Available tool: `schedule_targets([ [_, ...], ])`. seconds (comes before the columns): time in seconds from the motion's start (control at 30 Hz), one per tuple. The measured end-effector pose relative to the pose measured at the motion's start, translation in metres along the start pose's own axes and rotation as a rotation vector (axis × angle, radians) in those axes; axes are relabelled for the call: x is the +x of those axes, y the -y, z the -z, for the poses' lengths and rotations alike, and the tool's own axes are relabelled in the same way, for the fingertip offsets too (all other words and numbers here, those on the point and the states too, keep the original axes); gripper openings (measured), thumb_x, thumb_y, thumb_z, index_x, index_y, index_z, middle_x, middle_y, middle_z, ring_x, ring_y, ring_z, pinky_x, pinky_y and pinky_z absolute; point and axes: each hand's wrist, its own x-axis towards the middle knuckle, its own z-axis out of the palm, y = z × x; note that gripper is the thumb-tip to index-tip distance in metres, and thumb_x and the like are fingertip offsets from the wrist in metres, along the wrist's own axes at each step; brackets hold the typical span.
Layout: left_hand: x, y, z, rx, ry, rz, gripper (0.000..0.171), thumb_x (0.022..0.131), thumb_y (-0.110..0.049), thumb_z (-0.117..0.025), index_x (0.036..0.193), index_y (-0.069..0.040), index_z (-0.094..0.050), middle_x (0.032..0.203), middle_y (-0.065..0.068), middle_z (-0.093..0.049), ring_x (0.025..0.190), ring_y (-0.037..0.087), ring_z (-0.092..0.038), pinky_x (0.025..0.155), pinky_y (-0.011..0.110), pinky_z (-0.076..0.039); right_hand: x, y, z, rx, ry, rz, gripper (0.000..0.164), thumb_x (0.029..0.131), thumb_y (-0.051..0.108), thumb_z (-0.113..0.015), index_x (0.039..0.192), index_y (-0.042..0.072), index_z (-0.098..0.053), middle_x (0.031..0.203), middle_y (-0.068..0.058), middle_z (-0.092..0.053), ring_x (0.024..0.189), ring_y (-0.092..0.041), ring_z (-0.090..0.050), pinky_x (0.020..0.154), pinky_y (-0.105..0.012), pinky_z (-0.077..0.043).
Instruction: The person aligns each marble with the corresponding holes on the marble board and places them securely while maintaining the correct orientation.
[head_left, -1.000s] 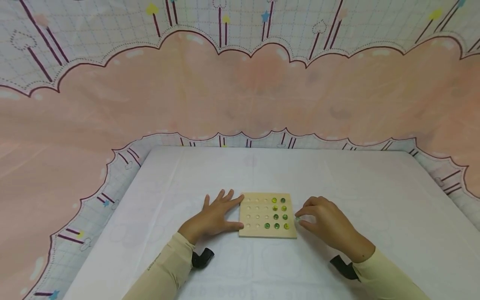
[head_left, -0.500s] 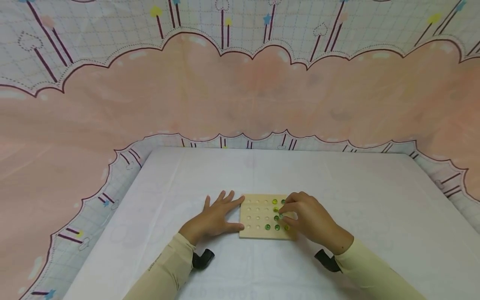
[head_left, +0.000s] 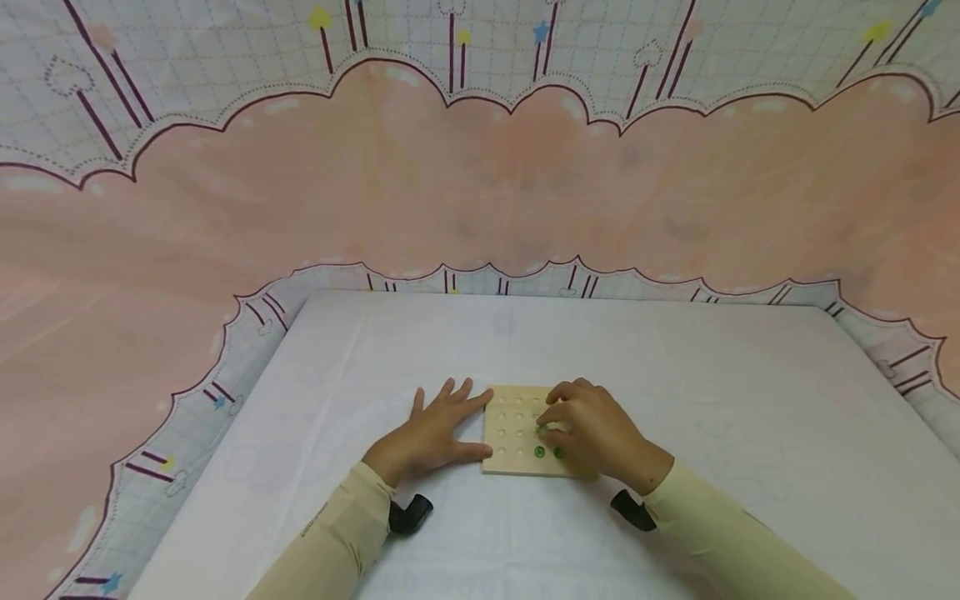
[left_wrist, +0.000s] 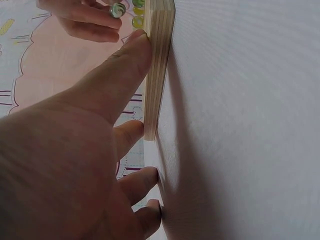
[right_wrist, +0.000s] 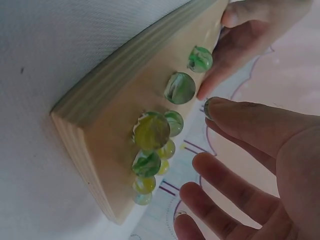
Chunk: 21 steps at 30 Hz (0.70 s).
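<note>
A square wooden board (head_left: 510,465) with rows of round hollows lies on the white table. Green and yellow marbles (right_wrist: 151,131) sit in hollows along its right side, partly covered by my right hand in the head view. My left hand (head_left: 431,433), fingers spread, touches the board's left edge with thumb and index fingertip. Above the board, my right hand (head_left: 596,433) pinches a clear marble with green swirls (left_wrist: 117,10) between thumb and index finger. That marble is close over the third column, behind a green marble (head_left: 539,452) in the front row.
A white cloth (head_left: 390,350) covers the table. Behind it hangs a peach and white patterned curtain (head_left: 480,183). Black wrist pieces stick out below the left sleeve (head_left: 411,514) and the right sleeve (head_left: 632,510).
My right hand has carried the pinched marble leftward from beside the board's right edge to over its third column. My left hand has stayed at the left edge.
</note>
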Motion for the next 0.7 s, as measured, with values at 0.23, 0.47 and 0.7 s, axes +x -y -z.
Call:
schedule_targets([
  [0.23,-0.001,0.002,0.001,-0.003,-0.001,-0.014,0.086,0.084,-0.055,-0.074,0.157,-0.034,-0.032,0.167,0.009,-0.019,0.157,0.032,-0.004,0.120,0.067,0.007,0.005,0.000,-0.007,-0.037,0.006,0.068,0.012,0.079,0.022,-0.085,0.091,0.020,-0.083,0.113,-0.004,-0.073,0.101,-0.023,-0.063,0.085,-0.045,-0.056],
  [0.47,0.000,0.001,0.001,0.005,0.005,-0.010,0.086,0.084,-0.056,-0.073,0.157,-0.034,-0.033,0.167,0.009,-0.020,0.157,0.033,-0.004,0.120,0.067,0.006,0.008,-0.001,-0.011,-0.082,0.031,0.077,0.014,0.080,0.021,-0.085,0.093,0.019,-0.083,0.117,-0.007,-0.073,0.103,-0.026,-0.065,0.083,-0.046,-0.058],
  [0.7,0.000,0.000,0.002,0.021,-0.003,-0.006,0.086,0.084,-0.057,-0.073,0.157,-0.035,-0.033,0.167,0.008,-0.021,0.157,0.033,-0.005,0.120,0.067,0.005,0.008,0.001,-0.011,-0.086,0.032,0.058,0.015,0.080,0.019,-0.085,0.094,0.018,-0.083,0.118,-0.007,-0.073,0.103,-0.026,-0.064,0.084,-0.046,-0.057],
])
